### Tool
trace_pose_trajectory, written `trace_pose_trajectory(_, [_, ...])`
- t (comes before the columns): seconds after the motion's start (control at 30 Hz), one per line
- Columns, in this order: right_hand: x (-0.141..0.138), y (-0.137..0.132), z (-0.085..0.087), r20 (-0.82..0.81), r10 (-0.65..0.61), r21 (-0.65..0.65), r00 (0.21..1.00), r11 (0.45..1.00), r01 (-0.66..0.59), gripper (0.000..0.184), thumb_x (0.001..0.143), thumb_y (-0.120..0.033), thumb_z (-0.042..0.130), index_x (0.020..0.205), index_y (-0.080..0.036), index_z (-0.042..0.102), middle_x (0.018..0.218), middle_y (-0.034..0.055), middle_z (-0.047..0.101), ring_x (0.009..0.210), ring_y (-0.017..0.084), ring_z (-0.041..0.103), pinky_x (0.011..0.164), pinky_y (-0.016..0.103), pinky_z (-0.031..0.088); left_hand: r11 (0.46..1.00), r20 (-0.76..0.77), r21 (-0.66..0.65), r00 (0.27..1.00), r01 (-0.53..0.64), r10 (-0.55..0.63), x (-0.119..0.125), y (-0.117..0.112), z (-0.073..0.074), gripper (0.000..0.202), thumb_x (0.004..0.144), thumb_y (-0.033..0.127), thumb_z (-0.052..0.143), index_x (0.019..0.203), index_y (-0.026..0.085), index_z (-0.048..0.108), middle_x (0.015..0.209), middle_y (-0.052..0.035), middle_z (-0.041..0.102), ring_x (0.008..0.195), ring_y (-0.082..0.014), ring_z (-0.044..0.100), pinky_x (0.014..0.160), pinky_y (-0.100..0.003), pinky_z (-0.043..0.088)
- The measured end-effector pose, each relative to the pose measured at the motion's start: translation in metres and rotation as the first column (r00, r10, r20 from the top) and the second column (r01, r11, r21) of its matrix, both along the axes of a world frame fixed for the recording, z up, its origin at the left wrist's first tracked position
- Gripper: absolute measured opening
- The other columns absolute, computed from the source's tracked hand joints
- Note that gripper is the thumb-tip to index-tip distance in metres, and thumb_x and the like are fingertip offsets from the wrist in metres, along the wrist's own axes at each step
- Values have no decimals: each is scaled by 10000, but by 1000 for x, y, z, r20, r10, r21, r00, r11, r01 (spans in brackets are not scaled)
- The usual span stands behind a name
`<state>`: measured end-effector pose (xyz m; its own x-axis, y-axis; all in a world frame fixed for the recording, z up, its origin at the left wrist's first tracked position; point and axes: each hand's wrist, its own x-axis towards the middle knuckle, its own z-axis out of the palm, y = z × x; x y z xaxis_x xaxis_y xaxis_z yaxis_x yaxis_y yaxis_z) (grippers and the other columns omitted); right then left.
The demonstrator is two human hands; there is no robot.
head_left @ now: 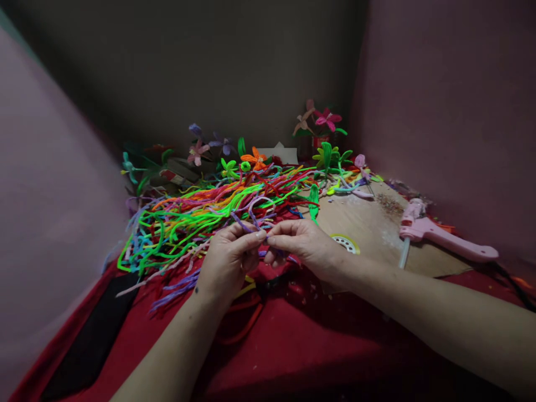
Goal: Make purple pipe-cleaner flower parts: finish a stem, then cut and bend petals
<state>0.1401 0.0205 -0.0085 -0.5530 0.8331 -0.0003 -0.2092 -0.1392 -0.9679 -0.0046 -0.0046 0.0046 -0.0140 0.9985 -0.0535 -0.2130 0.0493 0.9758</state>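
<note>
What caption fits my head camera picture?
Left hand and right hand pinch a purple pipe cleaner near a colorful pile.

No text can be read; the small, red-and-white label (172,177) is too dimly shown to be deciphered.

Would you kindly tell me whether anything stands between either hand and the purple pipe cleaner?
Nothing visible does: the left hand and right hand both pinch the purple pipe cleaner directly. The multicoloured pile lies mostly beyond them.
</note>
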Motion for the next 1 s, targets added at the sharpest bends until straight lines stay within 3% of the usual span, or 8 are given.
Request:
trace_pose_trajectory(0.2, [0,3,0,-29,-4,-38,1000,999,3,138,722,-233,595,641,-122,600,586,34,630,514,97,532,547,243,417,1000,-7,-3,1000,15,-15,0,0,-1,164,695,191,674,655,165,517,408,88,369,339,-30,270,351,-162,223])
trace_pose_trajectory(0.37, [1,7,3,-26,-6,-48,1000,999,5,116,710,-198,593,618,-128,582,545,15,613,467,81,510,511,225,411,1000,-73,9,997,-8,9,1,-1,-2,161,685,238,703,689,150,568,496,57,483,380,-32,364,369,-152,277])
trace_pose_trajectory(0.47, [3,11,8,-34,30,-40,999,999,-32,120,705,-180,581,599,-124,577,530,11,603,452,78,504,499,223,413,997,-182,77,983,-16,29,3,-4,-1,160,696,273,699,733,149,606,520,34,541,392,-46,398,377,-160,303])
trace_pose_trajectory(0.57, [6,14,12,-6,66,-28,998,997,-66,118,697,-157,571,586,-116,578,535,22,608,449,78,506,491,223,404,974,-310,208,939,-89,152,4,-8,-1,131,692,255,705,754,161,638,544,24,570,427,-66,436,410,-175,345])
trace_pose_trajectory(0.67, [7,18,11,-9,63,-28,998,998,-63,96,685,-180,603,617,-114,590,519,15,608,420,75,490,448,212,371,896,-426,433,853,-102,303,1,-8,-6,80,705,215,692,782,199,681,709,-11,645,600,-122,561,575,-220,452])
trace_pose_trajectory(0.77, [6,20,7,-45,76,-25,996,997,-77,101,678,-190,613,612,-120,581,504,9,605,403,74,480,427,207,359,765,-537,643,733,35,418,-6,-5,-11,143,753,169,638,855,243,707,823,-30,639,789,-164,593,742,-265,460])
trace_pose_trajectory(0.9, [9,20,2,-45,124,-16,991,992,-125,106,684,-172,597,595,-117,577,503,10,601,418,80,504,437,204,371,610,-627,759,507,226,592,-17,0,-12,265,784,144,602,984,291,693,833,-20,569,775,-146,545,689,-255,435])
trace_pose_trajectory(1.0, [12,17,4,-25,134,-22,991,991,-135,100,679,-173,602,601,-115,583,507,8,605,420,82,506,435,203,369,521,-644,764,407,380,648,-21,1,-8,289,776,114,606,960,317,696,825,-19,575,795,-155,517,697,-269,406])
